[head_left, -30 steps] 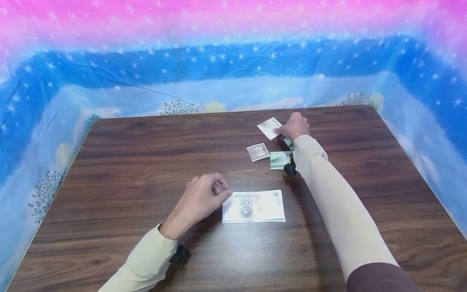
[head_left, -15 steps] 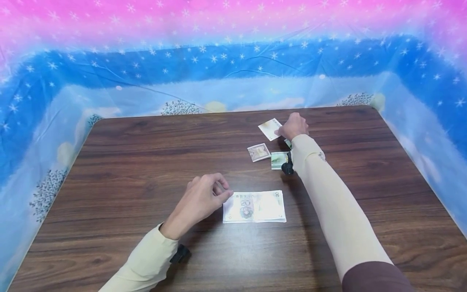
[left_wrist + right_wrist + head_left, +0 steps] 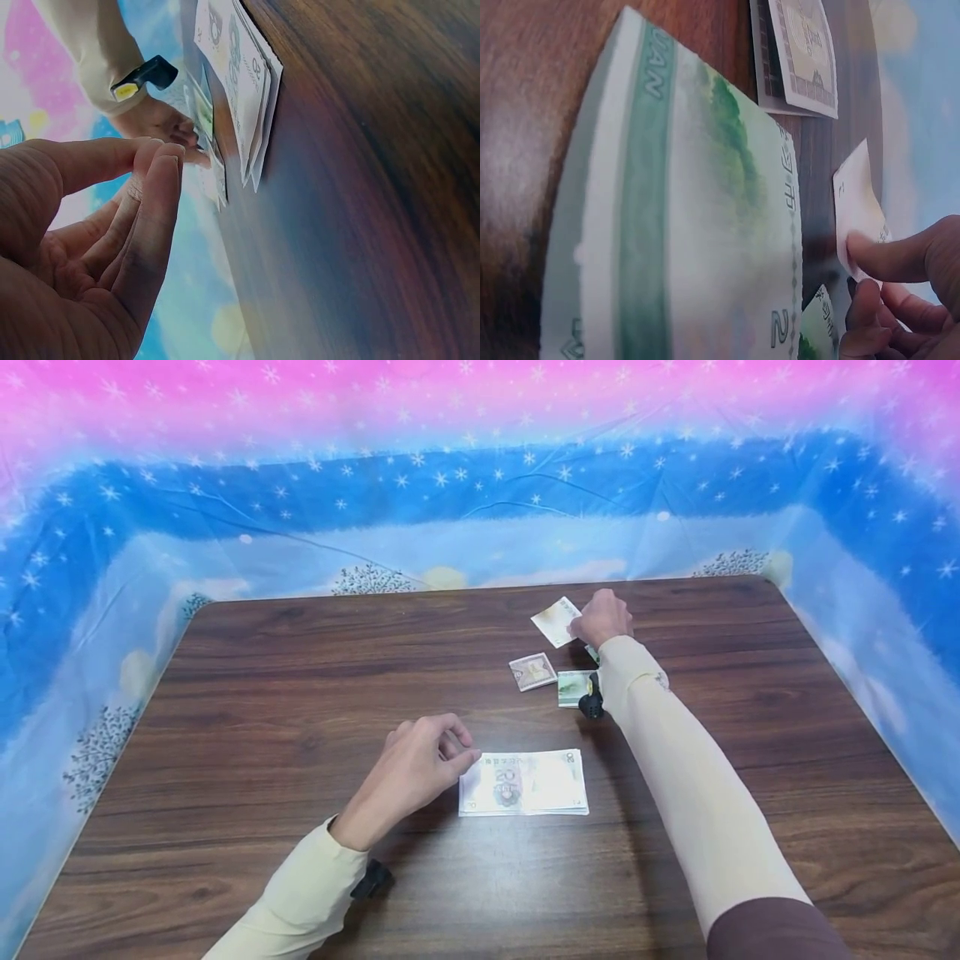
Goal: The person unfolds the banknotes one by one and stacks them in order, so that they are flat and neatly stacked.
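My right hand [image 3: 603,620] is at the far side of the table, pinching the near-right corner of a pale folded banknote [image 3: 553,622]. In the right wrist view the thumb [image 3: 889,259] lies on that banknote, with the fingers bent beside and below it. A green folded banknote [image 3: 573,688] lies near my right wrist, another green one [image 3: 817,326] partly under the hand. My left hand [image 3: 420,768] hovers at the left end of a stack of flat banknotes [image 3: 522,783] printed 20. Its fingers are loosely bent, fingertips meeting the thumb, holding nothing.
A brownish folded banknote [image 3: 532,672] lies left of the green one. All of them lie on a dark wood table [image 3: 300,677]. A snowflake-patterned cloth [image 3: 450,477] stands behind and around it. Black cameras sit on both wrists.
The right hand stays almost in place at the pale banknote, shifting slightly left with it. The left hand and the stack look unmoved.
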A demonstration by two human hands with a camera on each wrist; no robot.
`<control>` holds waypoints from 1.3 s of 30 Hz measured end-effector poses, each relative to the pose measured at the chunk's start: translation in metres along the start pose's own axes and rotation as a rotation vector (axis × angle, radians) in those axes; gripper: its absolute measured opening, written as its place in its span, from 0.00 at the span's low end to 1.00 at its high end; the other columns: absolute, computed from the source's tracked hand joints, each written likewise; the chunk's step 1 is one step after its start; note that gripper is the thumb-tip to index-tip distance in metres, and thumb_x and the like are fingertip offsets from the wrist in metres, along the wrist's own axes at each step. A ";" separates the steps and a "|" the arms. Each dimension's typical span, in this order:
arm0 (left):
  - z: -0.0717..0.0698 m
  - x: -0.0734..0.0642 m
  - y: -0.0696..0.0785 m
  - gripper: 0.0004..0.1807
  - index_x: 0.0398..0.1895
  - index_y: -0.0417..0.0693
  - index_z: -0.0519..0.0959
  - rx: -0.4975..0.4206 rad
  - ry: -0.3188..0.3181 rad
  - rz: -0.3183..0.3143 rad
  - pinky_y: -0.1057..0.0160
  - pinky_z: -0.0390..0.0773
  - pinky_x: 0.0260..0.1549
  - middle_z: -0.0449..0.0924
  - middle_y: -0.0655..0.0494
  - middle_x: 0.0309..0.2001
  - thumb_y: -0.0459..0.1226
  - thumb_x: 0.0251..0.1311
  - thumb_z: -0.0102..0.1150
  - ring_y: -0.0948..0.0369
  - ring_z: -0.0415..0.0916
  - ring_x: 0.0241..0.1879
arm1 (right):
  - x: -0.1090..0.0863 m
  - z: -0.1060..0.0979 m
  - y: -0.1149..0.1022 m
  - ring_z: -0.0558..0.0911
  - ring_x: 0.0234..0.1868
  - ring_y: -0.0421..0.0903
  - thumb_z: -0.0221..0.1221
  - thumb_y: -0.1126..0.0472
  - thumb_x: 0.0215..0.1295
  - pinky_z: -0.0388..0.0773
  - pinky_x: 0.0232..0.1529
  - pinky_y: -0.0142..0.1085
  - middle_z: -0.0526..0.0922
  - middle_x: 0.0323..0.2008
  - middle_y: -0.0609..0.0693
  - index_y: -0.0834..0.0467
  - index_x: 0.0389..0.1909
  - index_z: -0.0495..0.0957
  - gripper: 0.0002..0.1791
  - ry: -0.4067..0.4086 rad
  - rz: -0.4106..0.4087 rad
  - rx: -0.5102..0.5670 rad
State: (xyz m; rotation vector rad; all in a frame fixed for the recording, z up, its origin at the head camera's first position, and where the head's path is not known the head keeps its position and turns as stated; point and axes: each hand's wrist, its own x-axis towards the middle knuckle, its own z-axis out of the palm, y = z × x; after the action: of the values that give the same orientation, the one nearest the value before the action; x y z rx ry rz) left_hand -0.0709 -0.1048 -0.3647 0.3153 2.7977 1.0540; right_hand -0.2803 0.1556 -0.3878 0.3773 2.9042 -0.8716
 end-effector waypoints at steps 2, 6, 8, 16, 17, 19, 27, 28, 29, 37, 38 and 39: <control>0.000 0.000 0.000 0.04 0.34 0.49 0.83 0.002 0.001 0.003 0.60 0.78 0.30 0.83 0.65 0.23 0.36 0.60 0.71 0.69 0.78 0.23 | -0.001 -0.001 -0.001 0.80 0.53 0.65 0.59 0.63 0.60 0.78 0.53 0.56 0.83 0.48 0.63 0.63 0.41 0.81 0.10 0.019 -0.012 0.007; -0.001 -0.001 -0.001 0.05 0.35 0.48 0.83 0.006 0.000 0.007 0.60 0.77 0.30 0.83 0.65 0.23 0.37 0.60 0.71 0.69 0.78 0.23 | -0.006 -0.003 -0.004 0.81 0.53 0.63 0.53 0.66 0.60 0.76 0.56 0.55 0.84 0.49 0.62 0.64 0.44 0.82 0.14 0.069 -0.074 0.054; -0.001 -0.001 -0.001 0.05 0.35 0.48 0.83 0.005 -0.003 0.004 0.61 0.77 0.29 0.83 0.64 0.23 0.37 0.60 0.71 0.69 0.78 0.23 | -0.009 -0.006 -0.007 0.80 0.54 0.62 0.53 0.67 0.59 0.73 0.59 0.54 0.84 0.49 0.62 0.64 0.44 0.82 0.15 0.087 -0.107 0.079; 0.000 0.001 0.000 0.04 0.35 0.48 0.83 -0.010 -0.012 0.005 0.62 0.76 0.28 0.83 0.65 0.23 0.37 0.61 0.70 0.68 0.78 0.23 | -0.021 -0.021 -0.009 0.84 0.43 0.56 0.52 0.69 0.62 0.80 0.49 0.47 0.82 0.46 0.61 0.65 0.47 0.78 0.14 0.047 -0.128 0.212; 0.000 0.001 0.001 0.04 0.35 0.49 0.83 -0.011 -0.012 0.008 0.62 0.76 0.28 0.83 0.65 0.23 0.37 0.61 0.70 0.68 0.78 0.23 | -0.023 -0.023 -0.008 0.85 0.39 0.53 0.52 0.69 0.62 0.82 0.46 0.45 0.82 0.45 0.60 0.65 0.47 0.78 0.14 0.039 -0.130 0.235; 0.000 0.001 0.001 0.05 0.35 0.49 0.83 -0.011 -0.011 0.014 0.61 0.76 0.29 0.83 0.65 0.23 0.37 0.61 0.70 0.68 0.78 0.23 | -0.027 -0.027 -0.008 0.86 0.30 0.48 0.53 0.70 0.62 0.85 0.42 0.43 0.83 0.44 0.60 0.66 0.47 0.78 0.14 0.022 -0.135 0.286; 0.001 0.002 0.001 0.05 0.35 0.49 0.83 -0.022 -0.024 0.022 0.62 0.75 0.27 0.83 0.65 0.23 0.38 0.61 0.70 0.68 0.77 0.22 | -0.056 -0.038 -0.004 0.87 0.32 0.53 0.58 0.68 0.67 0.86 0.39 0.43 0.83 0.40 0.62 0.68 0.47 0.78 0.11 -0.076 -0.214 0.336; 0.001 0.003 0.001 0.05 0.35 0.48 0.83 -0.025 -0.027 0.024 0.62 0.75 0.27 0.83 0.65 0.23 0.38 0.61 0.70 0.68 0.77 0.22 | -0.060 -0.038 -0.003 0.87 0.32 0.54 0.58 0.68 0.68 0.86 0.38 0.42 0.82 0.40 0.61 0.68 0.47 0.78 0.10 -0.088 -0.227 0.334; 0.001 0.003 0.001 0.05 0.35 0.48 0.83 -0.026 -0.028 0.028 0.62 0.76 0.27 0.83 0.65 0.23 0.38 0.61 0.70 0.68 0.77 0.22 | -0.064 -0.038 -0.002 0.87 0.32 0.53 0.59 0.68 0.68 0.86 0.37 0.40 0.82 0.39 0.61 0.69 0.47 0.79 0.10 -0.104 -0.238 0.336; 0.003 0.004 0.004 0.05 0.36 0.48 0.83 -0.050 -0.047 0.045 0.62 0.77 0.28 0.84 0.65 0.24 0.38 0.62 0.69 0.69 0.78 0.21 | -0.098 -0.036 0.009 0.85 0.29 0.48 0.60 0.70 0.69 0.86 0.39 0.40 0.79 0.36 0.61 0.73 0.47 0.78 0.11 -0.256 -0.266 0.409; 0.004 0.004 0.005 0.05 0.36 0.49 0.83 -0.052 -0.050 0.048 0.62 0.77 0.28 0.84 0.65 0.24 0.38 0.62 0.69 0.69 0.78 0.20 | -0.102 -0.034 0.011 0.85 0.29 0.48 0.60 0.70 0.69 0.86 0.39 0.40 0.79 0.37 0.61 0.74 0.47 0.78 0.11 -0.274 -0.261 0.422; 0.004 0.004 0.006 0.05 0.36 0.49 0.83 -0.052 -0.052 0.052 0.62 0.77 0.27 0.84 0.65 0.24 0.38 0.62 0.69 0.69 0.78 0.20 | -0.106 -0.033 0.013 0.85 0.30 0.48 0.60 0.70 0.69 0.86 0.39 0.39 0.79 0.37 0.61 0.73 0.47 0.79 0.11 -0.291 -0.251 0.436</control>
State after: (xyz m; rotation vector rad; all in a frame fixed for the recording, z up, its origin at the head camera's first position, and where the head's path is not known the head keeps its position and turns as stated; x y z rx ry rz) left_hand -0.0733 -0.0967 -0.3643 0.4053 2.7250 1.1110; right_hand -0.1748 0.1619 -0.3508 -0.0912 2.5121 -1.4652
